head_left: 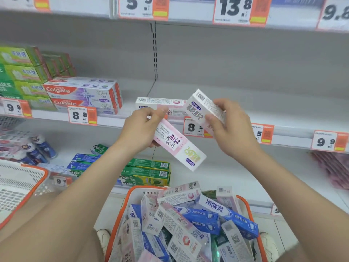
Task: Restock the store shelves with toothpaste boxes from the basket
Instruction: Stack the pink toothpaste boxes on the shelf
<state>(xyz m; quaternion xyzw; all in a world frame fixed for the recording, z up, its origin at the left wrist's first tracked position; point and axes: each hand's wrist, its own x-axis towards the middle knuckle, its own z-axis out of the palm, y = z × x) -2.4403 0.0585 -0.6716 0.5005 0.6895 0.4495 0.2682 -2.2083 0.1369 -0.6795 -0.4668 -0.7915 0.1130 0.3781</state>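
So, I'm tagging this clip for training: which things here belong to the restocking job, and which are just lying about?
Job: left hand, gripping a pink box; right hand, gripping a white box; full basket of boxes; matching box on the shelf.
Lying about: Colgate boxes; green boxes; mesh basket at left; price tags.

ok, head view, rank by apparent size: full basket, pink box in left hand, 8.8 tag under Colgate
1. full basket
2. pink box
3. 8.8 tag
The basket is nearest the camera and cut off by the frame.
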